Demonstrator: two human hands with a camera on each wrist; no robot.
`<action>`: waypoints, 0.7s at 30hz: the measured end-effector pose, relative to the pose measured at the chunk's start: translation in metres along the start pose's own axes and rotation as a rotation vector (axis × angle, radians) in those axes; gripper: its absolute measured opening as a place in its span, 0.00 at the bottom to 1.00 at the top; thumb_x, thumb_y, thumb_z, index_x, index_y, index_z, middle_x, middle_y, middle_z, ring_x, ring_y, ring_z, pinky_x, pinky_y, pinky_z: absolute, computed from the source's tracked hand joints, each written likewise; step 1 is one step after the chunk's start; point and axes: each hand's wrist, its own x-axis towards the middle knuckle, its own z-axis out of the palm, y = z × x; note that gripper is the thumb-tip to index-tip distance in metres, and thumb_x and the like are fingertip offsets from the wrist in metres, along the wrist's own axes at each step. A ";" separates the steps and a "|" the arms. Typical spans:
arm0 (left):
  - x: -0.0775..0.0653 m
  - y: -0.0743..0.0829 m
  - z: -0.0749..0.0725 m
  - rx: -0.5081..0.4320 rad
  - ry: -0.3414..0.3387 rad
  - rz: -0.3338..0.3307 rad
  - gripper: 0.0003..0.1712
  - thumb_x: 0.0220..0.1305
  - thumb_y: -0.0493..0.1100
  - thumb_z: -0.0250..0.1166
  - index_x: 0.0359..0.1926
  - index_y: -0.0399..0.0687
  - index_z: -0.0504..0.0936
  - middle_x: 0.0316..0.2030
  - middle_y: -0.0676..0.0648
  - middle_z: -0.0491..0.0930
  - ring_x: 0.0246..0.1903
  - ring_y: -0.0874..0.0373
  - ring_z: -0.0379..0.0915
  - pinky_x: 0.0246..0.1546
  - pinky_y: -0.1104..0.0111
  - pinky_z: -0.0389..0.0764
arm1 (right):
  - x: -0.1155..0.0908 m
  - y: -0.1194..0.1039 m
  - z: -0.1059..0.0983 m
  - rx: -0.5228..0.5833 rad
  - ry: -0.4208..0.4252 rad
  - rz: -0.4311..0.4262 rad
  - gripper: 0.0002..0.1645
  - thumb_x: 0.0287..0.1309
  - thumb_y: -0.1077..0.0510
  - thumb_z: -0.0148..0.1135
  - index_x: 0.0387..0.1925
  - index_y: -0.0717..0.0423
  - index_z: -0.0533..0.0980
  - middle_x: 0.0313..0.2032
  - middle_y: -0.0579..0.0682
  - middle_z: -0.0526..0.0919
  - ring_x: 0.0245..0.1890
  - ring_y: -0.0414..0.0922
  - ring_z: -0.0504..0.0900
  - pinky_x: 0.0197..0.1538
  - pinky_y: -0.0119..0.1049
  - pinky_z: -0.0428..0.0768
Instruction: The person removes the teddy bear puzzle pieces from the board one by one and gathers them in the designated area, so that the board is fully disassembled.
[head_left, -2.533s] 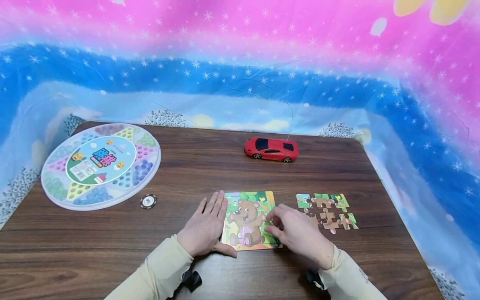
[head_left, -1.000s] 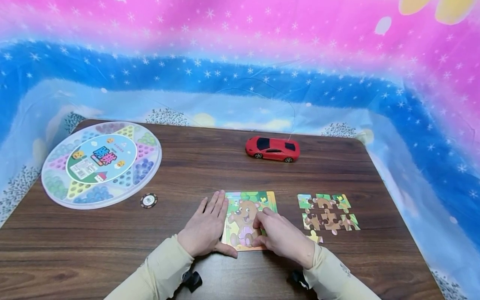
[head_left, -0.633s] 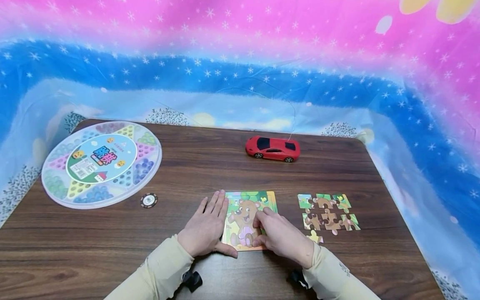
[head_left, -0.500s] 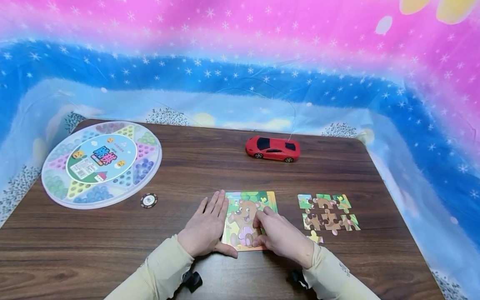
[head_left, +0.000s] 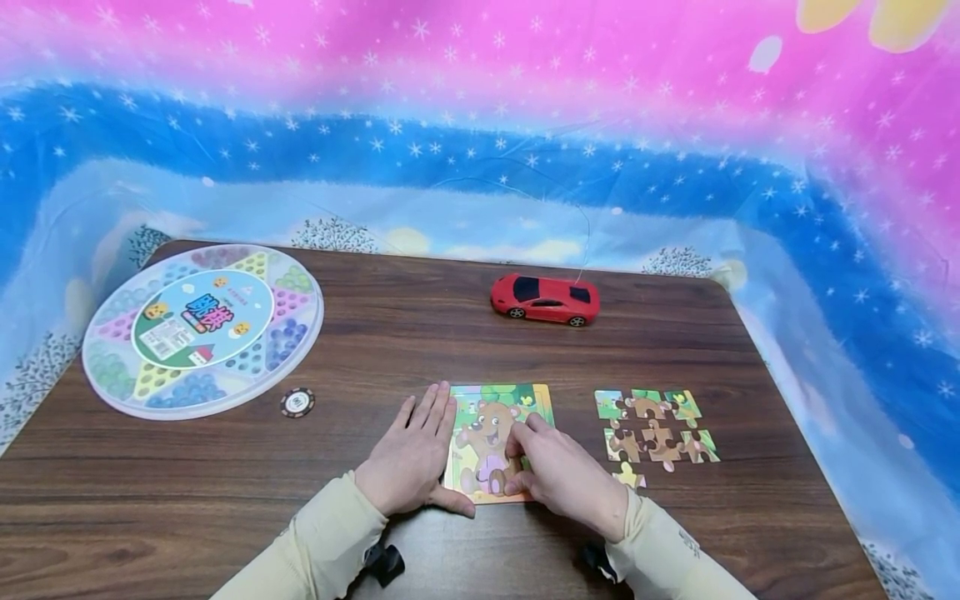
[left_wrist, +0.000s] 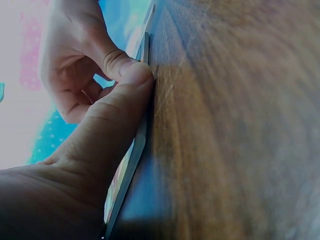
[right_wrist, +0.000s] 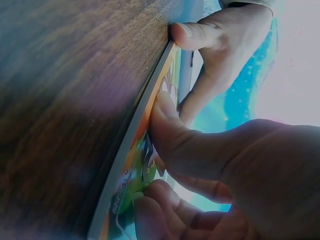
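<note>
A bear jigsaw puzzle point(head_left: 491, 417) lies in its square board in front of me. My left hand point(head_left: 408, 454) rests flat along its left side, fingers straight and thumb out at the near left corner. Over the lower right of the bear, my right hand point(head_left: 562, 467) bends thumb and fingers down onto the picture. In the right wrist view the right thumb point(right_wrist: 172, 127) and fingers pinch at a puzzle piece point(right_wrist: 148, 157) whose edge stands up slightly from the board point(right_wrist: 125, 135). The fingers hide most of that piece.
Several loose puzzle pieces point(head_left: 660, 442) lie in rows right of the board. A red toy car point(head_left: 545, 300) stands farther back. At left are a round Chinese checkers set point(head_left: 202, 329) and a poker chip point(head_left: 297, 402). A patterned cloth point(head_left: 465, 217) hangs behind the table.
Since the oldest frame my right hand has moved left from the board's right edge onto the bear's lower part, uncovering a yellow loose piece. The left hand has stayed in place.
</note>
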 end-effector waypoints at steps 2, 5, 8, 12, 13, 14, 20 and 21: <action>0.000 0.000 0.000 0.000 -0.002 -0.001 0.77 0.39 0.86 0.55 0.71 0.27 0.54 0.72 0.29 0.49 0.72 0.39 0.45 0.67 0.47 0.56 | -0.001 -0.001 0.000 -0.004 0.001 0.002 0.17 0.49 0.53 0.76 0.32 0.50 0.73 0.32 0.42 0.69 0.26 0.35 0.69 0.29 0.29 0.74; 0.000 0.000 0.000 -0.003 -0.007 -0.004 0.77 0.39 0.86 0.55 0.71 0.27 0.54 0.72 0.29 0.49 0.72 0.39 0.45 0.68 0.47 0.56 | -0.001 -0.002 -0.001 -0.021 0.011 0.004 0.17 0.48 0.52 0.76 0.32 0.48 0.73 0.32 0.41 0.70 0.27 0.35 0.70 0.29 0.29 0.74; 0.000 0.000 0.000 -0.004 -0.005 -0.002 0.77 0.39 0.86 0.55 0.71 0.27 0.54 0.72 0.29 0.49 0.72 0.39 0.45 0.68 0.47 0.56 | -0.002 -0.003 -0.002 -0.046 0.029 0.006 0.18 0.47 0.51 0.77 0.31 0.46 0.73 0.31 0.39 0.70 0.28 0.35 0.70 0.28 0.29 0.73; 0.000 0.001 0.000 -0.002 0.004 0.002 0.77 0.39 0.86 0.55 0.71 0.26 0.55 0.72 0.29 0.49 0.72 0.39 0.45 0.67 0.47 0.56 | -0.004 -0.004 -0.003 -0.070 0.058 0.003 0.18 0.45 0.50 0.78 0.29 0.44 0.73 0.30 0.36 0.71 0.29 0.34 0.70 0.27 0.30 0.73; 0.000 0.001 0.000 -0.001 0.006 0.003 0.77 0.39 0.86 0.55 0.71 0.26 0.55 0.72 0.29 0.49 0.72 0.39 0.45 0.67 0.47 0.56 | -0.004 -0.004 -0.004 -0.074 0.065 -0.001 0.18 0.44 0.50 0.78 0.29 0.43 0.73 0.29 0.36 0.72 0.29 0.34 0.70 0.27 0.30 0.73; 0.000 0.001 0.000 0.000 0.007 0.003 0.77 0.39 0.86 0.55 0.71 0.26 0.55 0.72 0.29 0.49 0.72 0.39 0.45 0.67 0.47 0.56 | -0.005 -0.004 -0.004 -0.075 0.073 -0.006 0.18 0.44 0.51 0.78 0.28 0.43 0.73 0.29 0.35 0.72 0.30 0.34 0.71 0.27 0.30 0.74; 0.000 0.001 0.000 0.007 0.016 0.007 0.77 0.39 0.86 0.55 0.70 0.26 0.55 0.71 0.28 0.50 0.72 0.39 0.46 0.67 0.47 0.57 | -0.008 -0.003 -0.009 -0.006 0.105 -0.010 0.15 0.45 0.53 0.77 0.26 0.41 0.74 0.28 0.32 0.76 0.31 0.36 0.75 0.30 0.32 0.75; 0.000 0.001 0.000 0.006 0.019 0.007 0.77 0.38 0.86 0.56 0.70 0.26 0.55 0.71 0.28 0.50 0.72 0.39 0.46 0.67 0.47 0.57 | -0.009 -0.003 -0.010 0.014 0.105 -0.007 0.15 0.47 0.53 0.77 0.25 0.40 0.75 0.28 0.32 0.77 0.31 0.37 0.75 0.30 0.32 0.74</action>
